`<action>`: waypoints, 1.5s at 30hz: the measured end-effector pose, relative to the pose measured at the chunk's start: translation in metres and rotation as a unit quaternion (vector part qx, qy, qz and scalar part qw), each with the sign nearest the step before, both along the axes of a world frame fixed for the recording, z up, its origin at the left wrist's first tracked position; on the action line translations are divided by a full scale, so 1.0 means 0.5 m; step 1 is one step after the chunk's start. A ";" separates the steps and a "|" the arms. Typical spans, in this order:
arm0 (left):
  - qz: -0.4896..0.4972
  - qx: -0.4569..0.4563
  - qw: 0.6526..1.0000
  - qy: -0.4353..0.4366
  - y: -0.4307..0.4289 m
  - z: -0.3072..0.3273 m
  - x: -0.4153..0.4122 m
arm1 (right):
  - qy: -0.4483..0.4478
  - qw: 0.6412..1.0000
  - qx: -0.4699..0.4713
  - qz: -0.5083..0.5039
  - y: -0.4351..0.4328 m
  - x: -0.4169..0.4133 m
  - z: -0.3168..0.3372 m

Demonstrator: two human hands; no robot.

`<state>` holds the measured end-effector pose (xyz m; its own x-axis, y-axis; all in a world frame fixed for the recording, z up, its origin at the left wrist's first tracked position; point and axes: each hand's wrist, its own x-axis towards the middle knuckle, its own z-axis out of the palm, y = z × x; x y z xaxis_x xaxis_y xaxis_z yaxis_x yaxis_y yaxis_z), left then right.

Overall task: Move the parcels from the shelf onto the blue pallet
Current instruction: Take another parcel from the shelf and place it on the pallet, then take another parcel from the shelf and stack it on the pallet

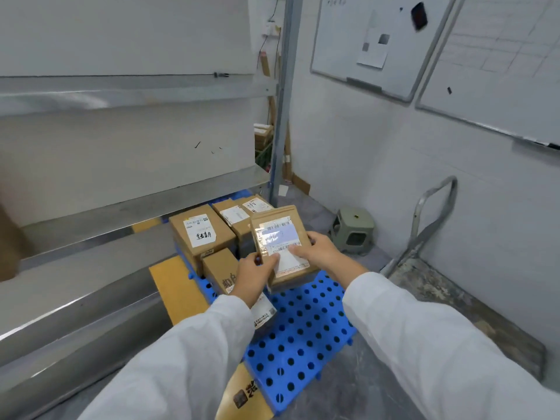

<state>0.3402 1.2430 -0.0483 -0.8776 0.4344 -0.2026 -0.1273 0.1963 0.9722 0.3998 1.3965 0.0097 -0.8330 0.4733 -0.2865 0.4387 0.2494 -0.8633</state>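
Two hands gripped one flat brown parcel by its near end. The left hand pinched the near left corner and the right hand curled round the right edge with its thumb on the label. The parcel hung tilted, far end raised, low over the blue pallet. Whether its near edge already touched the deck could not be told.

The likeliest trouble was the unsupported far end. With both grips at the near end, it could drop early and land crooked. At nine o'clock of the parcel a small box stood just beside the left hand, so those fingers risked being trapped on the way down. At eleven o'clock the large box stood near enough to be nudged.

Open room lay at five and six o'clock, where the perforated deck was bare. The pallet's right edge ran close at three o'clock, and a parcel set too far that way would overhang the floor. The shelf rail closed off ten o'clock. The stool at two o'clock and the trolley handle beyond it stood well apart.
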 end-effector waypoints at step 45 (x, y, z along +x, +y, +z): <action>0.231 -0.285 0.928 0.071 0.109 -0.191 -0.064 | -0.192 0.941 0.083 0.266 0.137 -0.277 -0.279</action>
<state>0.3080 1.2975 -0.1437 -0.9787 -0.1377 -0.1526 -0.2055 0.6392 0.7411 0.2614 1.4650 -0.1299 -0.8148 0.0830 -0.5738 0.4854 0.6388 -0.5969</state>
